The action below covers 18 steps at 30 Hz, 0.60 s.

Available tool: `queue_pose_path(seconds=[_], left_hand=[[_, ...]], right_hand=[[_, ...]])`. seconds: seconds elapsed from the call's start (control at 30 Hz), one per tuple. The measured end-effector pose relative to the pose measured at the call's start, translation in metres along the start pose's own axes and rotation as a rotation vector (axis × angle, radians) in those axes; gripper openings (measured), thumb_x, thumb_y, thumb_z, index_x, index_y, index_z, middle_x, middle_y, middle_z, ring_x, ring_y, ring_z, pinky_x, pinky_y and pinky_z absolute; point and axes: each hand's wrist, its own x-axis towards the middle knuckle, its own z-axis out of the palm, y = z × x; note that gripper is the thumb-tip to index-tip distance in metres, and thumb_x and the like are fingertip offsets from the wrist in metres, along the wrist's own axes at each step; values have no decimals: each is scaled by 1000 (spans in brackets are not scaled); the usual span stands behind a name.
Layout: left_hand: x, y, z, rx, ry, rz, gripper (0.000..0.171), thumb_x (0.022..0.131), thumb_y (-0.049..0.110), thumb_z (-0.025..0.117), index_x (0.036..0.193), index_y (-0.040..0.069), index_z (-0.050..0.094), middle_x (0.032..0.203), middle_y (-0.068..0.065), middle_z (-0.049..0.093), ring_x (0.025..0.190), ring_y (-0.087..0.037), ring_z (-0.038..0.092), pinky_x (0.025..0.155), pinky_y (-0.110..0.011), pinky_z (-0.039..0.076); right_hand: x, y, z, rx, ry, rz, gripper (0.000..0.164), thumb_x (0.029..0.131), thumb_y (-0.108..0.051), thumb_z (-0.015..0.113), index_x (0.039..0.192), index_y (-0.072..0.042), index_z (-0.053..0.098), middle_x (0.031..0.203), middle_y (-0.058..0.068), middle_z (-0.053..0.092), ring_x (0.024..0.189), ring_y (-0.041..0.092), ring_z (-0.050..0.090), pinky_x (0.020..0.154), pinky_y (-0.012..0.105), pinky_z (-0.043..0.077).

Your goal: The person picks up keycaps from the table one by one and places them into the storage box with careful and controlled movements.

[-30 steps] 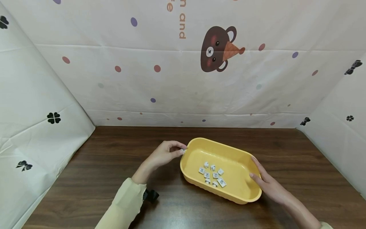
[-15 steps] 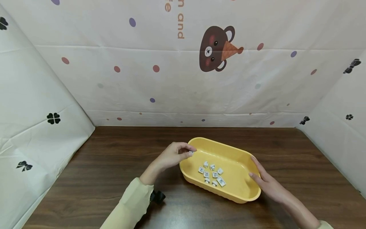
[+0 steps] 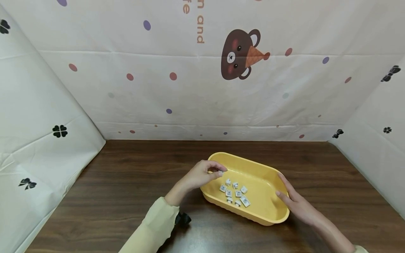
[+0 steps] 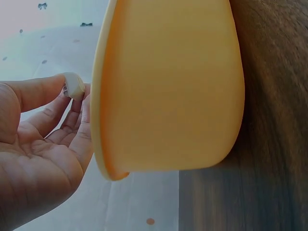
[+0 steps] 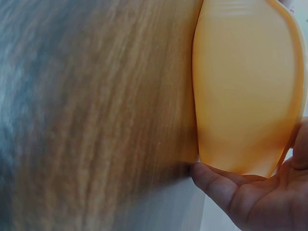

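My left hand (image 3: pixel 202 174) is over the left end of a yellow plastic tray (image 3: pixel 250 162). Between thumb and fingertips it pinches a small white piece (image 4: pixel 73 86), mostly covered by the fingers in the head view. Several similar small white pieces (image 3: pixel 238 193), some with dark-printed square faces, lie loosely on the tray floor. At the tray's right end my right hand (image 3: pixel 299 203) grips the wall, its thumb over the rim. In the right wrist view, a finger of the right hand (image 5: pixel 269 197) reaches along the tray's outside near the table.
The tray stands at an angle on a dark wood-grain table (image 3: pixel 126 175). White patterned cloth (image 3: pixel 142 95) closes off the back and both sides. A black device (image 3: pixel 182 219) sits at the left wrist.
My left hand has moved right, from outside the tray's left rim to above its inside, still pinching the small white piece. The right hand and tray hold still.
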Motion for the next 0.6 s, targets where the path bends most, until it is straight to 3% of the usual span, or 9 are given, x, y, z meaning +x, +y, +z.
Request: queue_pose_path(seconds=[0.2, 0.6], left_hand=[[2, 0, 8, 23, -7, 27, 17, 89, 8, 58, 101, 0, 66, 95, -7, 64, 86, -13, 53, 76, -23, 43], [9, -1, 22, 71, -35, 7, 16, 89, 8, 57, 102, 3, 66, 96, -3, 65, 88, -13, 56, 77, -22, 44]], right_hand=[[-1, 1, 1, 12, 9, -15, 67, 97, -27, 43, 148, -18, 0, 149, 26, -2, 130, 43, 2, 80, -4, 13], [0, 2, 2, -8, 24, -23, 66, 97, -24, 43, 148, -16, 1, 148, 26, 0, 130, 44, 5, 80, -4, 13]])
